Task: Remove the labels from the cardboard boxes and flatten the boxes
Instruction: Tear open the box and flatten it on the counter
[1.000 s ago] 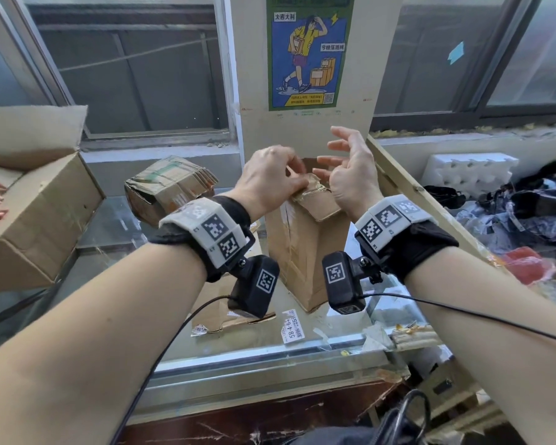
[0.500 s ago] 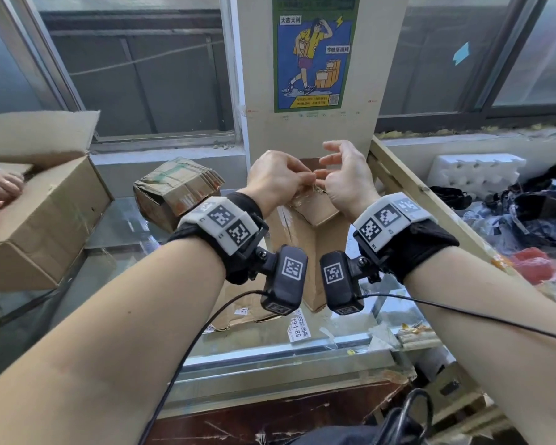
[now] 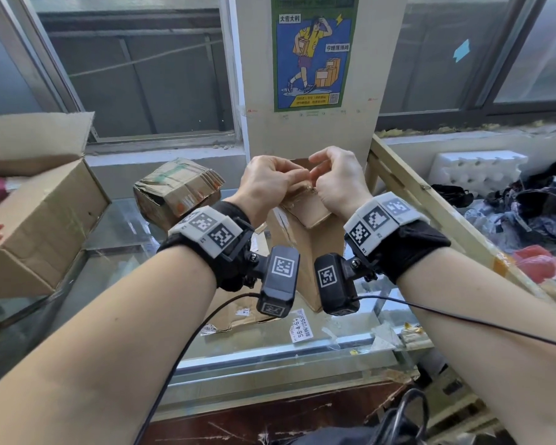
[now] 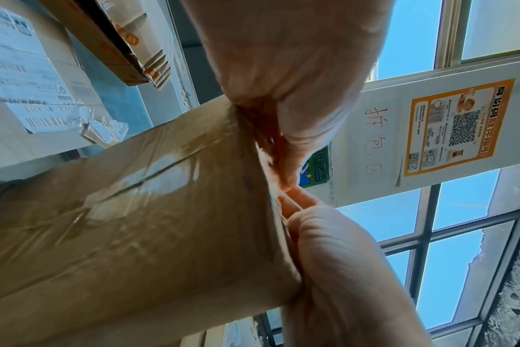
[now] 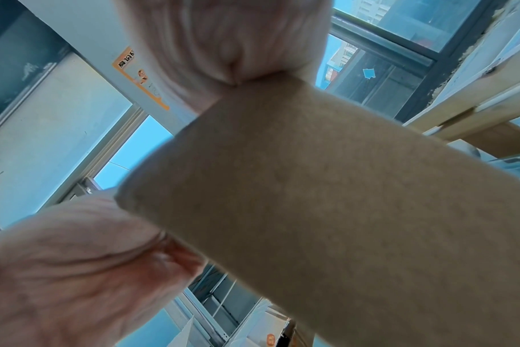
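A tall cardboard box [image 3: 305, 252] stands upright on the glass table [image 3: 270, 351], in front of a pillar with a poster [image 3: 313, 53]. Both hands meet at its top end: the left hand [image 3: 267, 184] and the right hand [image 3: 337, 181] each have fingers curled and pinching at the taped top edge of the box, thumbs nearly touching. A crushed box [image 3: 177, 191] lies just to the left, a larger open box [image 3: 36, 216] sits at the far left, and a peeled label [image 3: 300, 326] lies on the table near the front edge.
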`<state>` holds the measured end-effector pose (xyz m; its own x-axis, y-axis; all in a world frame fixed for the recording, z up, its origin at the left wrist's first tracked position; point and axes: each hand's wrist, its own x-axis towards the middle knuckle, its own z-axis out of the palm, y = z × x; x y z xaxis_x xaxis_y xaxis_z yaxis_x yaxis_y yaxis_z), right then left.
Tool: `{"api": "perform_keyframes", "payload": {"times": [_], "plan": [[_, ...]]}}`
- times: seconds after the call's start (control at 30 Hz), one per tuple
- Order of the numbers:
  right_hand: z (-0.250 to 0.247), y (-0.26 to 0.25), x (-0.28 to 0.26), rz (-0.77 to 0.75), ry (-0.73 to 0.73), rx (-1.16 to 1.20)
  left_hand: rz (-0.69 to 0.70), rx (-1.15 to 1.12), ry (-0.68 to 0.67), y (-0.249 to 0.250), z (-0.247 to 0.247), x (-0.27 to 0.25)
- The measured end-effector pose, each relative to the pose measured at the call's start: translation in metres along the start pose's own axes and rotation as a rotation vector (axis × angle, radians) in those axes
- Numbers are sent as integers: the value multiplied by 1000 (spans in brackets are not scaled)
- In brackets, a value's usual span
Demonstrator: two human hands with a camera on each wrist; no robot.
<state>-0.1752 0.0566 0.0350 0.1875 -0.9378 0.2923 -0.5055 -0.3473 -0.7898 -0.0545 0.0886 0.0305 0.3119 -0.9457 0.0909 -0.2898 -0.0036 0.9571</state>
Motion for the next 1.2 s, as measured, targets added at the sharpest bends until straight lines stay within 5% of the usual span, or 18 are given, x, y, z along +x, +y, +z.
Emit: {"api": "perform_keyframes", "payload": {"times": [0.3, 0.53, 0.77, 1.03, 1.2], "plan": [[-1, -8, -9, -49, -121, -243, -77, 116, -5, 5, -16, 8], [4, -2, -11, -256, 63, -205, -62, 198, -56, 10, -14, 14], [4, 1, -8, -325, 54, -359, -19, 277, -83, 11, -11, 17], [-5, 6, -5, -222, -93, -286, 139, 405, -120, 12, -5, 19], [-10, 22, 0, 25, -247, 137, 173, 342, -57, 3, -7, 20]]}}
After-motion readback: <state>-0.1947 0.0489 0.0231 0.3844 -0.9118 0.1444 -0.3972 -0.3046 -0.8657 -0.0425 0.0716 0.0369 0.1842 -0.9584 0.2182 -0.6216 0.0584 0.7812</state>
